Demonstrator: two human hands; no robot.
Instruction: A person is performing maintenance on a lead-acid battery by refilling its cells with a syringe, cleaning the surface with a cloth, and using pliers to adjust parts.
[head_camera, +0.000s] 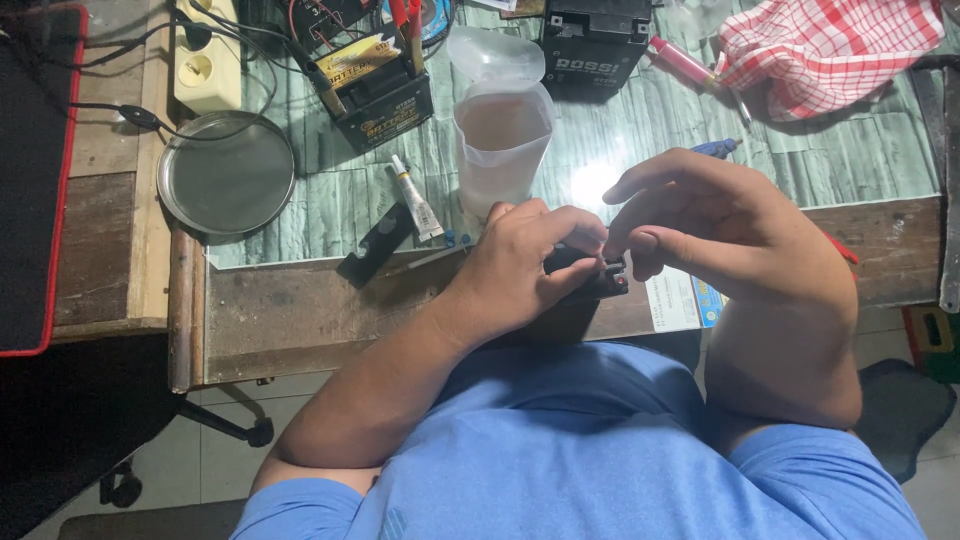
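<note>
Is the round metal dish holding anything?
No, the round metal dish looks bare inside; only a black cable crosses its rim.

Person wears a plain blue short-sleeved shirt (590, 450), soft knit fabric with light wrinkles across the chest and belly. Sleeve hems end above the elbows, one low at the shirt's left edge in the frame, the other at its right edge. Forearms bare below the sleeves. Left hand (520, 265) and right hand (720, 225), both above the shirt, bare: no gloves, rings, watch or bands visible. Short trimmed nails. No print or logo visible on the shirt front.
</note>
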